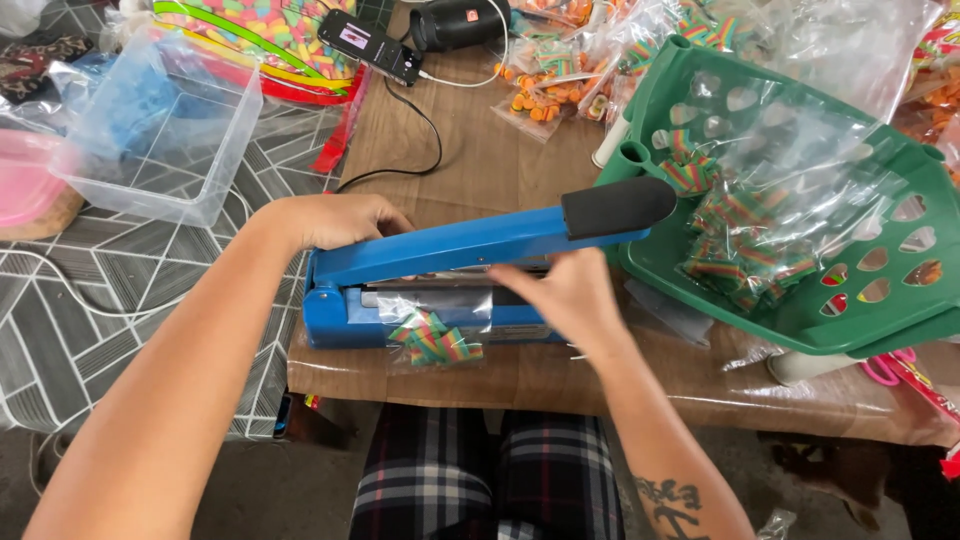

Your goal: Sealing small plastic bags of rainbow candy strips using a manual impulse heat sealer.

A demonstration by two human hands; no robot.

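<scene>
A blue heat sealer (470, 262) lies on the brown table, its lever arm with a black handle (618, 205) raised. My left hand (335, 220) rests on the back of the lever near its hinge. My right hand (565, 295) holds the top of a small clear bag of rainbow candy strips (435, 340) under the lever, on the sealing bar. The bag's lower part hangs off the sealer's front.
A green plastic basket (880, 160) at the right holds sealed candy bags. A clear plastic tub (160, 130) stands at the left. A phone (370, 45), a black cable, a dark speaker and more candy bags lie at the back. Pink scissors (885, 368) lie under the basket.
</scene>
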